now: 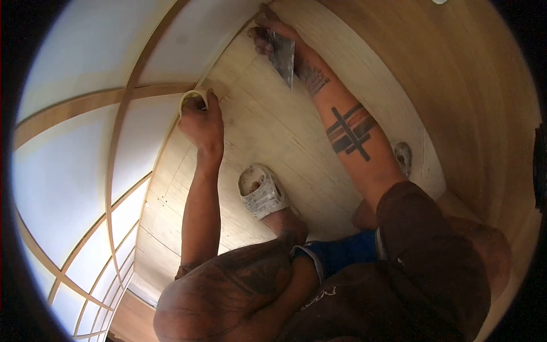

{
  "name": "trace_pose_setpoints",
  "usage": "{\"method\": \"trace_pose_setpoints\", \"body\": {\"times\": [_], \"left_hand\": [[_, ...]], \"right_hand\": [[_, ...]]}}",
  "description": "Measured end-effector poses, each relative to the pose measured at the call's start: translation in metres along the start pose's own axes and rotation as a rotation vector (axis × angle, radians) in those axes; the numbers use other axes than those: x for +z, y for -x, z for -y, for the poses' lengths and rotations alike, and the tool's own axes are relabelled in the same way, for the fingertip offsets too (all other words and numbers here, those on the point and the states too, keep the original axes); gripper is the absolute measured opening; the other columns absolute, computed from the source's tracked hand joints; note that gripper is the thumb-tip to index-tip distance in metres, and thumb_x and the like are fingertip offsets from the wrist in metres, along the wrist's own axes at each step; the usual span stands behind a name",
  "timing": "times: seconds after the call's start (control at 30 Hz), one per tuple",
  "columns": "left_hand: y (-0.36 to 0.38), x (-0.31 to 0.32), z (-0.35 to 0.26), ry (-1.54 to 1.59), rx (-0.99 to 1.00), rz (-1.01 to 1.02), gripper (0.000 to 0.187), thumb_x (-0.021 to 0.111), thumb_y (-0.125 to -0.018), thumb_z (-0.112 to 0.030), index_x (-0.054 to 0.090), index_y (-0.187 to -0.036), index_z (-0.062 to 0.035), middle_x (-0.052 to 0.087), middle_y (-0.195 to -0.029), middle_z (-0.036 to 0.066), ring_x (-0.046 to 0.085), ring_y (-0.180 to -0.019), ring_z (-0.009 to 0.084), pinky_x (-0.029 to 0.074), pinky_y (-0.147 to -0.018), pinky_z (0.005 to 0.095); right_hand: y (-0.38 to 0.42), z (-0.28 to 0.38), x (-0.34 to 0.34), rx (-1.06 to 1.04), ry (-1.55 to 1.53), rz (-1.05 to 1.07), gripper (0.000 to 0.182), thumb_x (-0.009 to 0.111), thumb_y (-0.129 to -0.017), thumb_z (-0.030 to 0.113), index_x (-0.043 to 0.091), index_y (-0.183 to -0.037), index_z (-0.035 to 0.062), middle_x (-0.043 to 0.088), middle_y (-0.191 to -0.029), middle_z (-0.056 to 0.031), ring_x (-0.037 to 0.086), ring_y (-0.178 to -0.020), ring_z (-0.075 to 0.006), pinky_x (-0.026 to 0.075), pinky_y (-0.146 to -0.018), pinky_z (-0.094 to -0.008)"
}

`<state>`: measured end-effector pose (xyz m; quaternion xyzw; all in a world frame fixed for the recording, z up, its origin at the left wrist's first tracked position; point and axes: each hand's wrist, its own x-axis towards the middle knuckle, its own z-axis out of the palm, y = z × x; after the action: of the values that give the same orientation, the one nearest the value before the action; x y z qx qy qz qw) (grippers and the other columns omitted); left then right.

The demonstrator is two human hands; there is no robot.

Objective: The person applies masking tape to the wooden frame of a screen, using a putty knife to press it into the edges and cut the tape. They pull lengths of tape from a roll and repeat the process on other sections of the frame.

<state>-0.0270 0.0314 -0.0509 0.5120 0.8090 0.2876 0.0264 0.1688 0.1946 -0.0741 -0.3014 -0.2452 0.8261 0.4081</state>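
Note:
My left hand point(202, 122) is closed on a roll of tape point(184, 101), its fingers inside and around the ring, beside the bottom edge of the panelled wall. Farther forward, my right hand point(272, 35) grips a flat grey scraper blade point(282, 60), which points back toward me. That hand is close to the line where the wall meets the floor, and the blade hangs over the floorboards. Part of the scraper is hidden by my fingers.
A white panelled wall with wooden strips point(117, 122) curves along the left. Pale wooden floorboards point(307, 142) lie below. My feet wear stained clogs point(263, 196). At the right rises a brown wooden surface point(467, 97).

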Motion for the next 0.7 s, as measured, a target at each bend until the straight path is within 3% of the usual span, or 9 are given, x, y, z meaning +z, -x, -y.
{"method": "trace_pose_setpoints", "body": {"times": [0.17,0.27,0.37,0.47,0.53,0.57,0.63,0.67,0.7], "left_hand": [[0.0,-0.003,-0.007,0.042,-0.012,0.023,0.039,0.076,-0.091,-0.034,0.061,-0.073,-0.0018,0.062,-0.064,0.012,0.054,-0.055,0.0231,0.047,-0.058,0.0397],[0.002,-0.003,-0.007,-0.009,-0.03,0.036,0.04,0.076,-0.091,-0.034,0.062,-0.073,-0.0017,0.062,-0.064,0.011,0.054,-0.056,0.022,0.048,-0.058,0.0389],[0.004,-0.003,-0.004,-0.04,-0.033,0.043,0.04,0.077,-0.09,-0.034,0.062,-0.073,-0.0015,0.061,-0.062,0.011,0.053,-0.055,0.0207,0.047,-0.058,0.0386],[0.006,-0.007,-0.007,-0.046,-0.004,0.042,0.039,0.077,-0.09,-0.034,0.063,-0.074,-0.0012,0.06,-0.062,0.011,0.051,-0.054,0.0184,0.047,-0.056,0.0379],[0.014,-0.013,-0.016,-0.05,0.011,0.044,0.038,0.078,-0.09,-0.034,0.064,-0.075,-0.001,0.061,-0.061,0.011,0.051,-0.054,0.0168,0.046,-0.055,0.0373],[0.023,-0.018,-0.023,0.018,-0.01,0.076,0.036,0.078,-0.09,-0.032,0.066,-0.077,-0.0005,0.063,-0.063,0.011,0.052,-0.054,0.0155,0.047,-0.055,0.0361],[0.039,-0.017,-0.024,0.078,0.0,0.11,0.031,0.079,-0.09,-0.027,0.07,-0.083,0.0013,0.069,-0.066,0.012,0.057,-0.057,0.0111,0.049,-0.056,0.0316],[0.042,-0.017,-0.029,0.077,0.001,0.111,0.031,0.079,-0.09,-0.027,0.07,-0.083,0.0013,0.069,-0.066,0.012,0.057,-0.057,0.0111,0.049,-0.056,0.0316],[0.046,-0.018,-0.036,0.14,-0.014,0.129,0.032,0.079,-0.09,-0.029,0.071,-0.083,0.0016,0.069,-0.067,0.014,0.063,-0.058,0.0192,0.052,-0.058,0.0347]], "right_hand": [[-0.002,-0.005,-0.006,-0.053,-0.062,0.088,0.029,0.066,-0.099,0.028,0.061,-0.118,0.0069,0.066,-0.102,-0.0097,0.052,-0.061,-0.0107,0.045,-0.066,-0.0282],[-0.007,-0.01,-0.006,-0.016,-0.005,0.092,0.032,0.063,-0.102,0.029,0.059,-0.125,0.0081,0.067,-0.102,-0.0098,0.052,-0.062,-0.0096,0.046,-0.066,-0.0278],[-0.002,-0.008,0.007,-0.002,0.129,-0.04,0.042,0.059,-0.103,0.027,0.054,-0.14,0.0083,0.067,-0.099,-0.0096,0.052,-0.062,-0.0085,0.047,-0.067,-0.0271],[-0.014,-0.022,0.003,0.009,0.233,-0.126,0.052,0.06,-0.1,0.018,0.048,-0.149,0.0057,0.07,-0.094,-0.0119,0.062,-0.065,-0.0158,0.053,-0.06,-0.0328],[-0.037,-0.048,-0.011,-0.457,1.054,-0.01,0.051,0.061,-0.098,0.014,0.051,-0.146,0.0004,0.074,-0.103,-0.0136,0.07,-0.077,-0.0186,0.055,-0.07,-0.0304],[-0.031,-0.05,-0.012,-0.456,1.053,-0.01,0.051,0.061,-0.098,0.014,0.051,-0.146,0.0004,0.074,-0.103,-0.0136,0.07,-0.077,-0.0186,0.055,-0.07,-0.0304],[0.016,-0.021,0.028,-0.141,0.536,-0.259,0.049,0.053,-0.103,0.027,0.053,-0.148,0.0065,0.069,-0.101,-0.0088,0.058,-0.074,-0.0129,0.049,-0.073,-0.0313],[0.017,-0.025,0.025,-0.14,0.534,-0.26,0.049,0.053,-0.103,0.027,0.053,-0.148,0.0065,0.069,-0.101,-0.0088,0.058,-0.074,-0.0129,0.049,-0.073,-0.0313],[0.02,-0.031,0.023,-0.099,0.533,-0.305,0.048,0.052,-0.104,0.03,0.056,-0.145,0.0066,0.07,-0.101,-0.009,0.059,-0.079,-0.0146,0.049,-0.076,-0.0316]]}}
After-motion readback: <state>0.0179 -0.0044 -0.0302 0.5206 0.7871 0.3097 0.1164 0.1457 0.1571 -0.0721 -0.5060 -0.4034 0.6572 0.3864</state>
